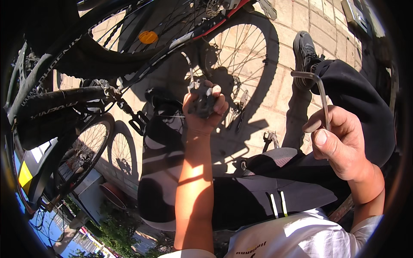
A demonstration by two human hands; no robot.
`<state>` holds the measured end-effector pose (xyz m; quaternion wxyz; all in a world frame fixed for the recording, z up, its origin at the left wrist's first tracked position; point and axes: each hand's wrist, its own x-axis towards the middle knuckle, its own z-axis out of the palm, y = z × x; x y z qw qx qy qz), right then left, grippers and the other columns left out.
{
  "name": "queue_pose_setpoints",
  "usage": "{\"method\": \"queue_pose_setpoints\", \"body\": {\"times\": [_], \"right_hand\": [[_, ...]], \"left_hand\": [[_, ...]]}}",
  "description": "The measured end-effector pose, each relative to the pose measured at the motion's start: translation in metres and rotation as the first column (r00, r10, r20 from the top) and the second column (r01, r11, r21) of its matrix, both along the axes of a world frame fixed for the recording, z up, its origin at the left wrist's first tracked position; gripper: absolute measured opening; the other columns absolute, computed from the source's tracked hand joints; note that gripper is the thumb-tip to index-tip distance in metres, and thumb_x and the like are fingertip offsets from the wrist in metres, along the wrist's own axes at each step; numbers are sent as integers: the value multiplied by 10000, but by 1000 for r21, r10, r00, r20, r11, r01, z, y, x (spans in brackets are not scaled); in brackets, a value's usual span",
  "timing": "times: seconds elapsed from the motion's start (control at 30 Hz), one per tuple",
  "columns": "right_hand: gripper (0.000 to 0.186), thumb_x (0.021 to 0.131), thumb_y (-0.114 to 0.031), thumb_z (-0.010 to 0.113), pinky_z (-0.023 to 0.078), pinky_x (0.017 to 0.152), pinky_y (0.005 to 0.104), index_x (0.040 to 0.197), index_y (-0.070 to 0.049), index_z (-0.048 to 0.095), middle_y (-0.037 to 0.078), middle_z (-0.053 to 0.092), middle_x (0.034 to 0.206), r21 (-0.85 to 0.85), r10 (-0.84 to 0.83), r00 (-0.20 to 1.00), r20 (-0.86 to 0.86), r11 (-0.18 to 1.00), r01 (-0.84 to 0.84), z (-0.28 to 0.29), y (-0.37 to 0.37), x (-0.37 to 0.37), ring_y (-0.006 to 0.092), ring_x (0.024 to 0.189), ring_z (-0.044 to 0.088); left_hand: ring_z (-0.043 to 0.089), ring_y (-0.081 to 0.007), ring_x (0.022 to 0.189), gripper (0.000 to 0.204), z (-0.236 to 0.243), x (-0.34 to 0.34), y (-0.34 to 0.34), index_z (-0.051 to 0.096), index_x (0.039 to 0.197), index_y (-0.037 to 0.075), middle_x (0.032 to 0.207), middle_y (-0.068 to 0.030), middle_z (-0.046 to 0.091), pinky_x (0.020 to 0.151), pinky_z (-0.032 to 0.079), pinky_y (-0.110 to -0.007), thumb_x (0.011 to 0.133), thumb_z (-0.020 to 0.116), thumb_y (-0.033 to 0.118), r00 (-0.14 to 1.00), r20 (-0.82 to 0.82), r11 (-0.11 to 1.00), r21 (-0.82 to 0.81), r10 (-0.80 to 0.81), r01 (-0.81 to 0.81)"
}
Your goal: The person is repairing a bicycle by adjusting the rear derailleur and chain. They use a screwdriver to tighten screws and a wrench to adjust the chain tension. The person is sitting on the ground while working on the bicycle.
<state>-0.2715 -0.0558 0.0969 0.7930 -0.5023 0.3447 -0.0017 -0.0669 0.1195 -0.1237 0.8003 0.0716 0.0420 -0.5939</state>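
Observation:
My left hand (205, 118) is closed round a black disc brake caliper (202, 101), with its fingers curled over the right side. A short pale cable end (188, 64) sticks up from the caliper. Off to the right, my right hand (342, 139) pinches the long arm of an L-shaped hex key (322, 92) between thumb and fingers. The key's short arm points left, in front of my dark trouser leg. A spoked bicycle wheel with an orange reflector (148, 37) is beyond my left hand, and the two hands are well apart.
The black bicycle frame (51, 101) fills the left side, with a pedal (138, 122) near my left forearm. A second wheel (86, 150) lies lower left. My shoe (304, 53) rests on the sunlit paving (282, 26), where wheel shadows fall.

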Motion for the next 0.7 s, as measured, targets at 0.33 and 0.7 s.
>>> {"method": "queue_pose_setpoints", "body": {"times": [0.33,0.7], "right_hand": [[156,888,-61,598,480,619,241,975,66,574,84,600,769,8,9,1000,9,1000,-9,0,2,2,113,675,585],[155,887,-87,615,448,618,219,955,49,589,45,593,778,-25,6,1000,-11,1000,-6,-2,5,3,71,679,530]], "left_hand": [[488,-221,641,430,-1,1,1,566,1122,60,959,-124,561,587,348,-337,854,473,383,1000,20,1000,22,-1,1],[610,-295,873,297,27,-4,-15,569,1008,3,991,-131,579,865,512,-489,841,500,238,996,74,931,360,45,-69]]}}
